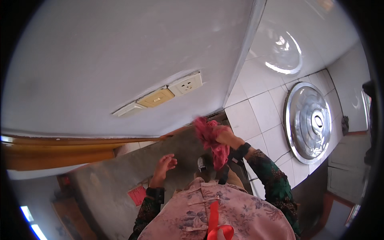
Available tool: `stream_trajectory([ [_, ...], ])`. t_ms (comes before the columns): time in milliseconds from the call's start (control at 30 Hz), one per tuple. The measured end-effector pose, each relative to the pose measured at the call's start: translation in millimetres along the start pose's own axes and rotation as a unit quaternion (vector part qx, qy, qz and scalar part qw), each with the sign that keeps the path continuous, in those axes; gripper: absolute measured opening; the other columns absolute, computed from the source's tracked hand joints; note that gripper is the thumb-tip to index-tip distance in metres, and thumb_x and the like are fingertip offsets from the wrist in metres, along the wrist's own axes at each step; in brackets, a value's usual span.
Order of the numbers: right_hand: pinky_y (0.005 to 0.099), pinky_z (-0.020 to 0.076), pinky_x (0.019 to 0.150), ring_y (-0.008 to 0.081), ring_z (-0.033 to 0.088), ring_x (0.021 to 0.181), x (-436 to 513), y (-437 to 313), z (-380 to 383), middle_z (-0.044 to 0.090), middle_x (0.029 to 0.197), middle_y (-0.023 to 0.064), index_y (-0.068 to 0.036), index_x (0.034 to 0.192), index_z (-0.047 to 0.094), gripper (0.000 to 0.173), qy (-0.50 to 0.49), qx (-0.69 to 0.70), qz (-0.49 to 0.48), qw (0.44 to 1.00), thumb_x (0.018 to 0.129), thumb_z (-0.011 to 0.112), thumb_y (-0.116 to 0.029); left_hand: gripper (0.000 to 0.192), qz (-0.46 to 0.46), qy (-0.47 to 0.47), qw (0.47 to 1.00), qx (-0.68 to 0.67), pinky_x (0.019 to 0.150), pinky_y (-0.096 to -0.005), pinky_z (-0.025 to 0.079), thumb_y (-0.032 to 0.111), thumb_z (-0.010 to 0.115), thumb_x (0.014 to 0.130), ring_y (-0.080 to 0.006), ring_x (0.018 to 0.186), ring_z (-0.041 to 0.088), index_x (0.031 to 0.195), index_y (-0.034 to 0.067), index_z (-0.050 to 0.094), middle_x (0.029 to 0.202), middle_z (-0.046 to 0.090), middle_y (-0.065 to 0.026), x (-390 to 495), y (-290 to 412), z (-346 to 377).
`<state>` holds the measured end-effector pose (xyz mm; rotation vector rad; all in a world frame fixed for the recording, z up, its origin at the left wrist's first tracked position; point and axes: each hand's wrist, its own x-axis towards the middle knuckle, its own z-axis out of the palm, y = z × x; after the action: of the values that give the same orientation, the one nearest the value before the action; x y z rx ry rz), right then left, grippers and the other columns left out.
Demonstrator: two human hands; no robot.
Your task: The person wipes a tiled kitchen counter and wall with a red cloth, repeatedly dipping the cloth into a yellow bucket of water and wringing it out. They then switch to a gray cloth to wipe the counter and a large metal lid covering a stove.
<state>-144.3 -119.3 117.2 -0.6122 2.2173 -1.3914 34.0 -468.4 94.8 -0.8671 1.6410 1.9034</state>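
My right hand is closed on a crumpled red cloth, which hangs down beside the white-tiled counter and is blurred at its upper edge. Lower and to the left, my left hand is held in the air with its fingers slightly curled and nothing visible in it. Both wrists wear dark bands. A large round metal lid lies on the tiled counter, to the right of my right hand.
A white wall with a socket and switch panel rises ahead. An orange-brown door frame stands at the left. On the grey floor lies a pink-red slatted object, partly hidden by my left arm.
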Motion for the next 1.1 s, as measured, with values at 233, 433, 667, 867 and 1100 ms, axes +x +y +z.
stream_trajectory([
  [233,0.037,0.0555,0.077,0.0196,0.071,0.086,-17.8,-21.3,3.8,0.072,0.09,0.0079,-0.001,0.104,0.072,0.024,-0.012,-0.161,0.143,0.977,0.098,0.07,-0.024,0.031,0.02,-0.006,0.999,0.031,0.08,-0.0307,0.057,0.029,0.058,0.105,-0.0158,0.092,0.071,0.127,0.008,0.064,0.105,0.073,-0.0071,5.3,3.6,-28.2],
  [433,0.0388,0.0538,0.076,0.0286,0.07,0.08,-16.4,-46.6,0.6,0.071,0.085,0.0189,0.001,0.104,0.071,0.044,-0.028,-0.221,0.187,0.957,0.087,0.079,-0.039,0.03,0.029,-0.078,0.995,0.06,0.079,-0.0301,0.056,0.028,0.058,0.105,-0.0141,0.09,0.07,0.127,0.008,0.063,0.103,0.072,-0.0058,14.0,25.6,-10.1],
  [667,0.0299,0.0543,0.077,0.0116,0.066,0.085,-26.2,-98.3,2.7,0.073,0.092,0.0041,0.002,0.107,0.072,0.03,0.065,0.016,0.126,0.99,0.1,0.069,-0.027,0.073,0.226,-0.169,0.922,0.266,0.096,-0.0388,0.052,0.032,0.08,0.088,-0.0244,0.117,0.061,0.148,0.007,0.045,0.136,0.056,-0.0116,42.3,28.5,16.4],
  [867,0.029,0.0556,0.082,0.0173,0.069,0.098,-45.7,-175.0,27.5,0.071,0.112,0.0074,-0.001,0.125,0.061,0.036,-0.016,0.588,0.096,0.803,0.103,0.064,-0.029,0.099,0.341,-0.324,0.844,0.258,0.115,-0.0421,0.039,0.03,0.089,0.08,-0.0293,0.137,0.047,0.156,0.008,0.029,0.15,0.044,-0.0124,47.3,-1.0,78.6],
  [1100,0.0381,0.0572,0.089,0.0289,0.07,0.105,-70.4,-68.9,21.2,0.069,0.118,0.0196,-0.001,0.128,0.062,0.051,0.143,0.478,0.152,0.854,0.092,0.074,-0.036,0.034,0.316,-0.124,0.934,0.112,0.105,-0.0347,0.048,0.011,0.054,0.105,-0.0186,0.127,0.055,0.138,0.006,0.049,0.137,0.056,-0.0079,32.1,25.5,62.9],
])
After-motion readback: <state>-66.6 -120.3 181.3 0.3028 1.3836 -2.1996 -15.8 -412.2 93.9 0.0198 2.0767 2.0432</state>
